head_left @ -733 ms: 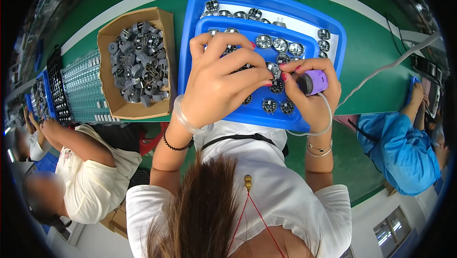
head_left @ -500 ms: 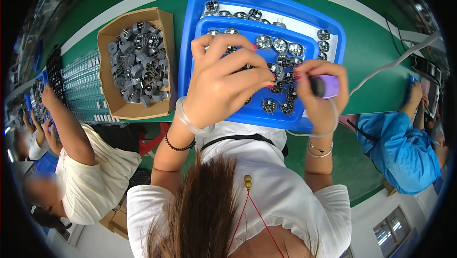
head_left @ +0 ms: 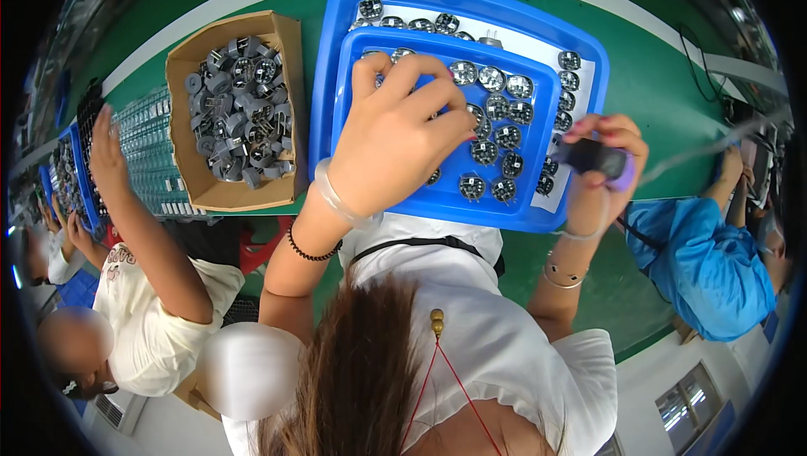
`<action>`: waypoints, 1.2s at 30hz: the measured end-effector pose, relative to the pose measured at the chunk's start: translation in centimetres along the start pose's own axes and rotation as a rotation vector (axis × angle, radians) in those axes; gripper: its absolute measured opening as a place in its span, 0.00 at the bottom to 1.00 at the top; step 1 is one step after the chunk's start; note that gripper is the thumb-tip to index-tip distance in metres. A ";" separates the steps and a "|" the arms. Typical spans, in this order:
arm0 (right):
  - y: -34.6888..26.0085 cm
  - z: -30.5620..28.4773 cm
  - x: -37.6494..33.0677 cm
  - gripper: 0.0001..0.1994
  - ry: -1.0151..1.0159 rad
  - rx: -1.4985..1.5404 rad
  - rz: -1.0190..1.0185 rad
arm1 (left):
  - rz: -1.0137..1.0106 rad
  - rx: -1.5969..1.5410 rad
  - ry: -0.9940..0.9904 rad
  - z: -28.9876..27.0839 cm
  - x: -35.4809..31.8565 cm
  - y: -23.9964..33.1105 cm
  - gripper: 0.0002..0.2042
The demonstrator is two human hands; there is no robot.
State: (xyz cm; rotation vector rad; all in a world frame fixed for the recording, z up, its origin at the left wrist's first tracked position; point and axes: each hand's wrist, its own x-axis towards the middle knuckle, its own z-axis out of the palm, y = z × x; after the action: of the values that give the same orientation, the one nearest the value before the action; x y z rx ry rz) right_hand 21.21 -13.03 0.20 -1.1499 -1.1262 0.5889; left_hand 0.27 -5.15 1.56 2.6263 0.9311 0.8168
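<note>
My left hand (head_left: 399, 132) is over the inner blue tray (head_left: 551, 107), its fingers bent downward and closed. Their tips are hidden, so what they hold, if anything, does not show. Close beside them lies a round circuit-board part (head_left: 480, 122). Similar round parts (head_left: 508, 137) with shiny tops lie about the tray. At the tray's right side, my right hand (head_left: 612, 158) is closed around a purple-and-black handheld tool (head_left: 593, 158), blurred by motion and held above the edge.
A larger blue tray (head_left: 324, 86) under the inner one holds more round parts along its far and right sides. To the left stands a cardboard box (head_left: 290, 61) of grey parts. A grey cable (head_left: 714, 149) crosses at right. Co-workers sit on both sides.
My right hand has moved right with the tool, away from the parts in the inner tray. My left hand has shifted slightly left, its fingers curled more. The left co-worker's arm has moved.
</note>
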 end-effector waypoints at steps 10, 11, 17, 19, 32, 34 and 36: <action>0.1 3.5 -0.6 0.29 -0.231 0.147 -0.105 | 0.062 -0.148 0.077 -0.7 0.5 1.7 0.08; 0.2 3.5 -0.6 0.29 -0.222 0.131 -0.114 | 0.047 -0.139 0.076 -0.6 0.4 1.5 0.08; 0.6 0.8 0.1 0.36 -0.317 -0.328 -0.186 | 0.017 -0.050 0.027 -1.0 0.2 0.6 0.07; 0.5 0.7 -0.2 0.37 -0.355 -0.398 -0.152 | 0.011 -0.038 0.026 -0.8 0.3 0.5 0.07; 0.3 1.6 -0.3 0.29 -0.274 -0.097 0.033 | 0.034 -0.048 0.063 -0.1 0.5 0.6 0.08; 0.4 1.6 -0.3 0.29 -0.291 -0.090 0.018 | 0.038 -0.051 0.068 0.0 0.4 0.6 0.08; 0.4 1.6 -0.4 0.28 -0.302 -0.018 0.032 | 0.038 -0.046 0.065 0.2 0.3 0.6 0.08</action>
State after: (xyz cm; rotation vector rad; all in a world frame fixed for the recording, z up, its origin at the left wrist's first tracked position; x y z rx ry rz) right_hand 19.69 -12.56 -0.36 -1.1206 -1.3737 0.7977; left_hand 0.84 -5.40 1.77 2.5995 0.8707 0.9267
